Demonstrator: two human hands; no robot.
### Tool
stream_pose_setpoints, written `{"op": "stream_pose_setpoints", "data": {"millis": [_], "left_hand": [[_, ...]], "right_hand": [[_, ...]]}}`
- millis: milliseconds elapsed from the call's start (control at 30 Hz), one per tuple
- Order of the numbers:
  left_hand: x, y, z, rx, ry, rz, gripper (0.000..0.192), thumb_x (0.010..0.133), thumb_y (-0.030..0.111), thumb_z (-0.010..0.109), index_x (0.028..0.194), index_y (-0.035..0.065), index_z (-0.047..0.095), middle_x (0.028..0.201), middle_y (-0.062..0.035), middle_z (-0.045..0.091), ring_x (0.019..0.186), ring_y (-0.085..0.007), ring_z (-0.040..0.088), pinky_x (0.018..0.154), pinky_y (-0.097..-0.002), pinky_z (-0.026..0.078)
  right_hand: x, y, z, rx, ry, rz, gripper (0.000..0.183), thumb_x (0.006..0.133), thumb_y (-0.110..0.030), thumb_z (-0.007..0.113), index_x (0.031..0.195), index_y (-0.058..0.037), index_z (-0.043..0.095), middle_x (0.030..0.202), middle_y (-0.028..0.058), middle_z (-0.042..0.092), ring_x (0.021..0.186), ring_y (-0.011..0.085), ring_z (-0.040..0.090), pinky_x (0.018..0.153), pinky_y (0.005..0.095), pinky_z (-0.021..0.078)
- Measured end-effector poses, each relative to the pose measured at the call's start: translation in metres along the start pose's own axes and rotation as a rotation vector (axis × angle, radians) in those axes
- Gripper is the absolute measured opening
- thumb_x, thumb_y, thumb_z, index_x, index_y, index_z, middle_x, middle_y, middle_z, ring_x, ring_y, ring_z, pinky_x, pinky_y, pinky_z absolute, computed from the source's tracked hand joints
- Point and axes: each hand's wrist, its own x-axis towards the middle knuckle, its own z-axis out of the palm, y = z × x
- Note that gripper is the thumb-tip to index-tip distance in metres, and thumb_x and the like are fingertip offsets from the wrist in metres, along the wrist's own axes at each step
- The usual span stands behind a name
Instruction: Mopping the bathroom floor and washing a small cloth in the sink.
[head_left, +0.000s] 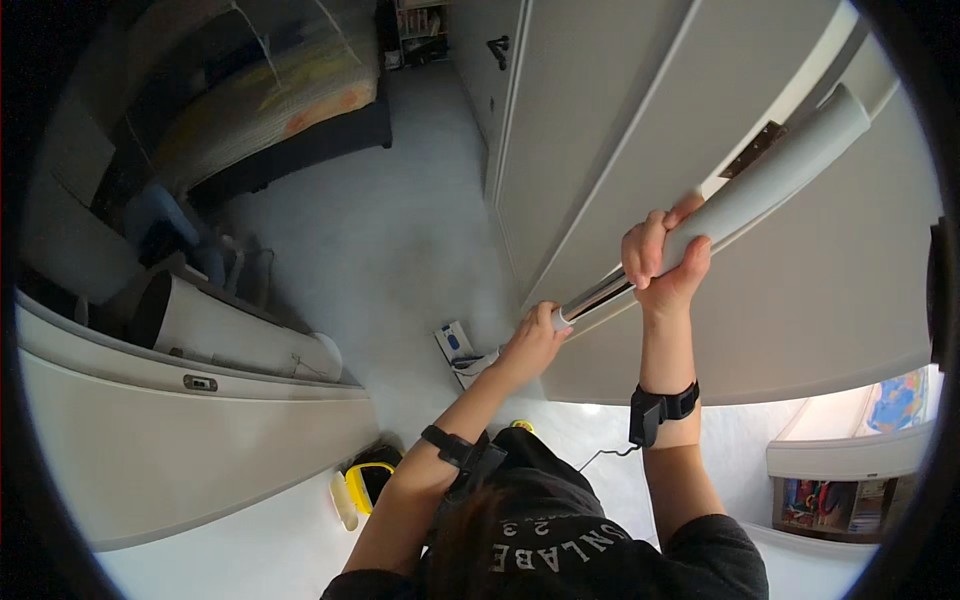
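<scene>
My right hand (669, 259) wraps around the thick pale-grey tube (776, 172) of a long-handled floor cleaner. Lower down, my left hand (534, 341) grips a white collar on the same pole, below a bare stretch of its chrome shaft (596, 296). The pole slants from upper right to lower left, alongside a door. On the grey floor, beyond my left forearm, lies a flat white head (454, 345) with a blue oval on it. My forearm partly hides the head and the lower end of the pole.
A pale door panel (810, 300) with a metal hinge stands at my right, another door panel (202, 450) at my left. A bed (300, 135) is ahead on the left. Near it lies a large white cylinder (232, 330). A yellow-rimmed container (367, 484) sits by my left elbow.
</scene>
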Motion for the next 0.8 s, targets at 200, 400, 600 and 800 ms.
{"op": "stream_pose_setpoints", "data": {"millis": [200,400,600,800], "left_hand": [[0.017,-0.004,0.070,-0.024,-0.062,0.034,0.037,0.081,0.016,0.054,0.106,-0.0038,0.036,0.100,-0.0280,0.047,0.095,-0.0406,0.047,0.081,-0.0422,0.039],[0.031,-0.005,0.096,0.090,-0.084,0.025,0.037,0.078,0.013,0.056,0.106,-0.0030,0.038,0.105,-0.0221,0.044,0.099,-0.0379,0.044,0.084,-0.0407,0.038],[0.025,-0.009,0.107,0.064,0.020,-0.016,0.040,0.074,0.007,0.058,0.108,-0.0017,0.039,0.106,-0.0204,0.042,0.098,-0.0363,0.044,0.083,-0.0394,0.039],[0.003,-0.030,0.097,0.097,0.054,0.044,0.032,0.074,0.009,0.058,0.101,0.0015,0.044,0.100,-0.0176,0.046,0.095,-0.0360,0.046,0.080,-0.0392,0.041]], "right_hand": [[-0.040,-0.018,-0.050,-0.370,0.319,-0.088,0.045,0.084,-0.045,0.045,0.090,-0.0009,0.044,0.051,0.0087,0.046,0.040,0.0140,0.044,0.040,0.0250,0.0366],[-0.062,-0.023,-0.069,-0.914,0.462,0.002,0.034,0.088,-0.028,0.045,0.103,0.0020,0.042,0.080,0.0117,0.054,0.071,0.0160,0.053,0.066,0.0259,0.0420],[-0.084,-0.021,-0.072,-1.283,0.530,0.019,0.038,0.083,-0.014,0.054,0.112,0.0023,0.035,0.107,0.0138,0.047,0.090,0.0203,0.051,0.077,0.0312,0.0417],[-0.085,-0.012,-0.094,-1.496,0.462,0.345,0.022,0.087,-0.021,0.047,0.097,-0.0007,0.042,0.074,0.0139,0.056,0.067,0.0249,0.056,0.062,0.0317,0.0431]]}}
